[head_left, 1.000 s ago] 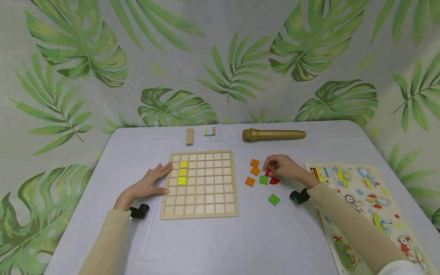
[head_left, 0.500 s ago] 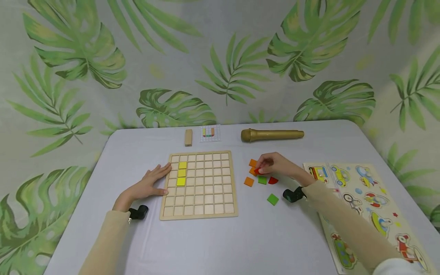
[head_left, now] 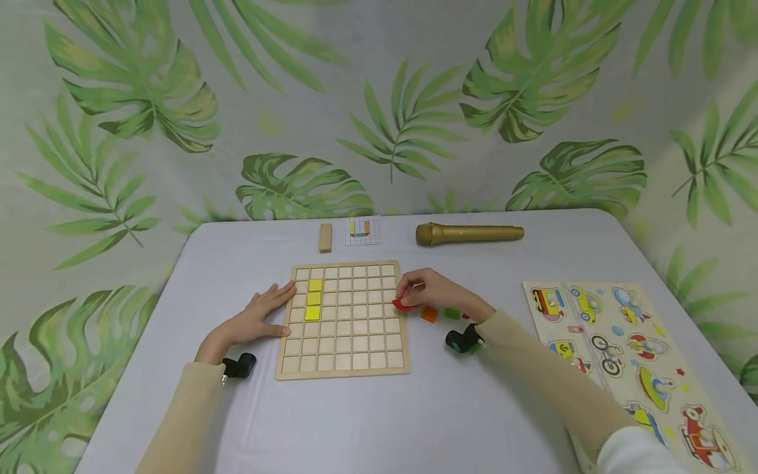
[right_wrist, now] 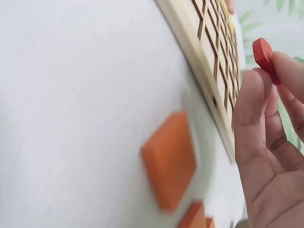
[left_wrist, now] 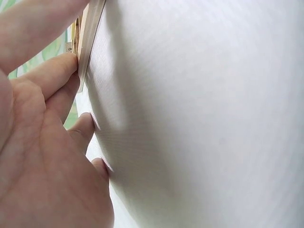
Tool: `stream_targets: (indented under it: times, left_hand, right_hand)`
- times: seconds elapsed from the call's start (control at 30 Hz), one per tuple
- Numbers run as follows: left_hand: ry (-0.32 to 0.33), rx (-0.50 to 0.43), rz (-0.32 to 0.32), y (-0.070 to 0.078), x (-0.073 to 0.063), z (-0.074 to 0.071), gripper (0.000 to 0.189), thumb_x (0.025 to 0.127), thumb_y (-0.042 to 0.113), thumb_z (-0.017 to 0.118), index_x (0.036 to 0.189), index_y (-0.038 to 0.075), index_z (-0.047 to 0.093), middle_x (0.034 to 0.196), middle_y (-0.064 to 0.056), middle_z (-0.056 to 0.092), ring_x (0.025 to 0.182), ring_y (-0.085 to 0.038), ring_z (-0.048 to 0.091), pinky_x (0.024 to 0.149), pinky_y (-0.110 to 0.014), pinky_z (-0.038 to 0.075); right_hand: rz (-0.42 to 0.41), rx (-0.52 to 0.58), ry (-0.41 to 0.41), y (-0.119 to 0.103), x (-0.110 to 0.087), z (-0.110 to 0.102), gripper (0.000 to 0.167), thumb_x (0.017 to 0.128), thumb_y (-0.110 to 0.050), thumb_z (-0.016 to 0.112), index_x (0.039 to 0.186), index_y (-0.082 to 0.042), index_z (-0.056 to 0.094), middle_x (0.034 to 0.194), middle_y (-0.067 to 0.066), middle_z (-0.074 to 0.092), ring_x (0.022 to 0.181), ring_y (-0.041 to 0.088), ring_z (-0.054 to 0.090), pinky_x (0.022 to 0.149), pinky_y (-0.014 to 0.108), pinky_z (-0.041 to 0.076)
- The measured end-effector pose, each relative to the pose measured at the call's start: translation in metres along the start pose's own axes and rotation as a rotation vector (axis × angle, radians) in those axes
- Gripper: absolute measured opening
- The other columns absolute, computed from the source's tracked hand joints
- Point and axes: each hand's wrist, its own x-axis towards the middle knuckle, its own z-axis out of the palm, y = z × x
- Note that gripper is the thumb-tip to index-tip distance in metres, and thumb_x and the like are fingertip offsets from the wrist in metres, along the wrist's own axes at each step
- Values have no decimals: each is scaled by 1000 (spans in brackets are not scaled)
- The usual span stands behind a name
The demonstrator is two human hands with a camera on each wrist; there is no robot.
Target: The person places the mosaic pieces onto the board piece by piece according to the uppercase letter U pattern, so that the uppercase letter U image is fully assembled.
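In the head view a wooden grid board (head_left: pixel 361 328) lies on the table with a column of yellow square tiles (head_left: pixel 314 299) in its upper left cells. My left hand (head_left: pixel 251 319) rests with spread fingers against the board's left edge; the left wrist view shows its fingers (left_wrist: pixel 54 76) touching the rim. My right hand (head_left: pixel 435 291) pinches a small red tile (right_wrist: pixel 265 58) with a curved edge between thumb and fingers, over the board's right rim. Near that hand lie an orange tile (head_left: pixel 429 315) and a green tile (head_left: pixel 452 313); the hand and wrist hide other tiles.
Behind the board are a small wooden block (head_left: pixel 325 238), a printed pattern card (head_left: pixel 362 231) and a gold toy microphone (head_left: pixel 470 234). A picture puzzle board (head_left: pixel 651 342) lies at the right, partly under the right forearm.
My right hand has picked up the red tile from the loose tiles and carried it left to the board's right edge. The left hand has stayed in place.
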Motion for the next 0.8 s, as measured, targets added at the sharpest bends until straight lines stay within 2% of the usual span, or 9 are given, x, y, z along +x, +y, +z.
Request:
stream_targets:
  times: [0.2,0.37,0.63,0.8]
  left_hand:
    - [0,-2,2,0,1,-1,87,86,29,71,151,-1,22,156,-21,13,141,-45,-4,107,-63,-9]
    - [2,-2,-5,0,1,-1,87,86,29,72,150,-1,22,157,-20,13,141,-45,-4,107,-63,-9]
    - [1,-4,-10,0,1,0,87,86,29,72,150,-1,22,156,-20,13,141,-45,-4,107,-63,-9]
    - [-1,-9,-9,0,1,0,87,85,29,72,150,-1,23,156,-21,13,141,-46,-3,106,-63,-8]
  right_hand:
    - [-59,4,-35,-9,24,23,7,87,1,63,92,-1,66,84,4,61,79,17,54,72,28,46]
    - [-67,-7,-46,-21,41,45,7,86,0,64,92,-1,66,84,3,60,79,15,53,74,27,45]
    - [-72,7,-74,-33,65,75,6,85,4,65,90,0,66,79,4,59,72,14,55,68,24,49]
    - [-83,-18,-86,-41,74,91,6,85,3,65,88,-1,67,79,3,61,70,12,55,68,24,49]
